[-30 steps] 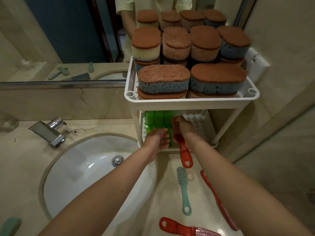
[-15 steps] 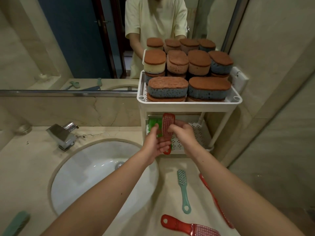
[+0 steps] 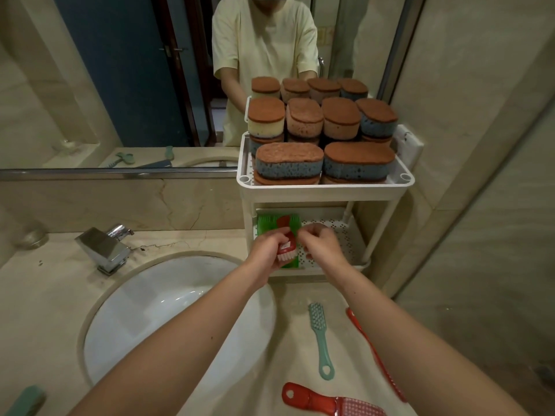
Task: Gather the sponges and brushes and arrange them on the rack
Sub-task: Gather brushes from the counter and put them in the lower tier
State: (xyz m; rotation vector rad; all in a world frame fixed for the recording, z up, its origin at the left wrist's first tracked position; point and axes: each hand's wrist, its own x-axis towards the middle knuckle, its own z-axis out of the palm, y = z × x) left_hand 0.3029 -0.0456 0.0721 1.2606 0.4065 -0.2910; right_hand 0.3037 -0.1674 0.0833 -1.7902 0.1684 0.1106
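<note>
A white two-tier rack (image 3: 326, 192) stands on the counter at the mirror. Its top shelf is packed with several brown-topped sponges (image 3: 289, 163). On the lower shelf lie green brushes (image 3: 268, 222). My left hand (image 3: 265, 247) and my right hand (image 3: 319, 243) both hold a red brush (image 3: 286, 249) at the front of the lower shelf, its white bristles facing me. On the counter lie a teal brush (image 3: 319, 340), a long red brush (image 3: 375, 352) and a wide red brush (image 3: 327, 403).
A white sink (image 3: 168, 313) with a chrome tap (image 3: 103, 246) lies left of the rack. Another teal brush (image 3: 27, 400) sits at the bottom left corner. A wall stands close on the right. The mirror shows a person in a pale yellow shirt.
The red brush has been turned from handle-toward-me to bristle end toward me and lowered onto the green brushes. Both hands stayed at the lower shelf.
</note>
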